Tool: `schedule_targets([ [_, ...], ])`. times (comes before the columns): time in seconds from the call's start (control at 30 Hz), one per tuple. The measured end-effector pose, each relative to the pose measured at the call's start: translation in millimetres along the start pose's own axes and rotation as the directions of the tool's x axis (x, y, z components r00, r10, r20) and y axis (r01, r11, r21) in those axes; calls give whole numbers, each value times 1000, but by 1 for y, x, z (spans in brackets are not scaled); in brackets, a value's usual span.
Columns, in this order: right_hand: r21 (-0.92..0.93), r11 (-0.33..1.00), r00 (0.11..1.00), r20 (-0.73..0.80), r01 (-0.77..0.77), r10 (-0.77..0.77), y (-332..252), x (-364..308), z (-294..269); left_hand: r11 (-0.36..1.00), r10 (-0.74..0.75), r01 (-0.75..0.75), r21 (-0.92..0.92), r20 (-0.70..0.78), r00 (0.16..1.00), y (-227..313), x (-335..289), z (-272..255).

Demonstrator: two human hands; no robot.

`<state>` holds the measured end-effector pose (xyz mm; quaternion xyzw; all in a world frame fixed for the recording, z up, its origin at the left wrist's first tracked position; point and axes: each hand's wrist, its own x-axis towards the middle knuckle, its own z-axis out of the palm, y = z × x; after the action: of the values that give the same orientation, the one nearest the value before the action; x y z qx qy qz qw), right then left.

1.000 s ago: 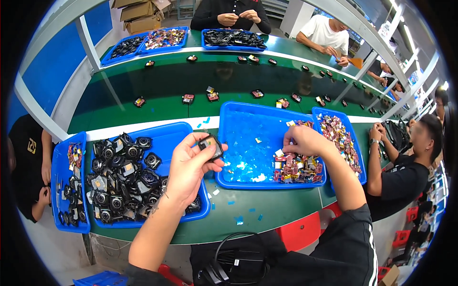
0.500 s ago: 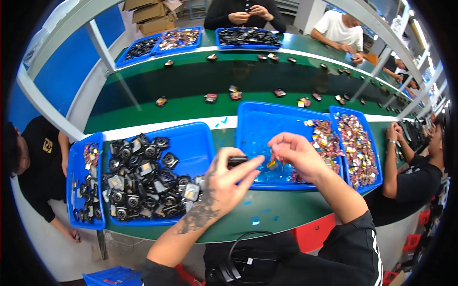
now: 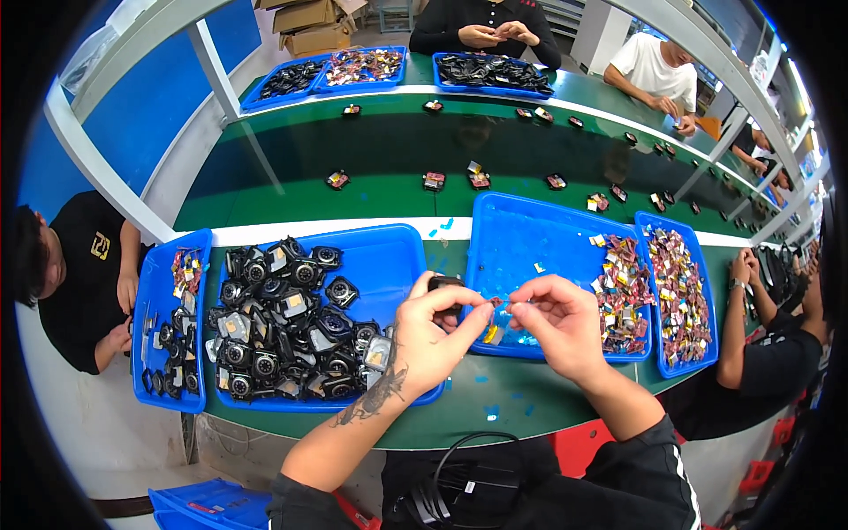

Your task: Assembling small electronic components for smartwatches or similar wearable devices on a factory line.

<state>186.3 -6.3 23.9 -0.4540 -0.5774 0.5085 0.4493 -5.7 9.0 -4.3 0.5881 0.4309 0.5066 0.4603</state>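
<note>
My left hand (image 3: 431, 346) keeps a black watch case (image 3: 443, 283) tucked in its curled fingers, while its thumb and index finger pinch close to my right hand. My right hand (image 3: 565, 329) is closed in a pinch just across from them. Between the fingertips is a small part with a yellow tab (image 3: 494, 335) hanging below; its upper end is mostly covered by the fingers. Both hands are over the near left part of a blue tray (image 3: 521, 221), whose right side holds a heap of small reddish and yellow parts (image 3: 624, 296).
Left of my hands stands a blue tray (image 3: 389, 252) heaped with black watch cases (image 3: 291, 327). Narrower blue trays (image 3: 147, 318) (image 3: 712, 353) flank both sides. Small parts sit along the green conveyor belt (image 3: 397, 146). Co-workers (image 3: 658, 71) sit across and beside me. Blue film scraps (image 3: 491, 412) litter the table edge.
My right hand has come down and its fingertips now meet those of my left hand. The left thumb and index finger, stretched out before, have closed into a pinch. The view has shifted slightly.
</note>
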Motion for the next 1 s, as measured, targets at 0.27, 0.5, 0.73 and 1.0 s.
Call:
schedule_targets([
  [0.27, -170, 985, 999, 30, 39, -35, -16, 8, 4, 961, 131, -159, 226, 135, 982, 9, -3, -1],
  [0.5, -33, 998, 998, 21, -51, 52, -8, 10, 1, 950, 210, -223, 218, 81, 974, 3, -4, 3],
  [0.73, -72, 997, 998, 50, -42, 46, -2, 13, -3, 970, 138, -150, 193, 75, 988, 9, -8, 4],
  [1.0, 4, 995, 993, 58, -100, 99, -4, 11, 1, 975, 124, -134, 178, 64, 990, 4, -8, 3],
])
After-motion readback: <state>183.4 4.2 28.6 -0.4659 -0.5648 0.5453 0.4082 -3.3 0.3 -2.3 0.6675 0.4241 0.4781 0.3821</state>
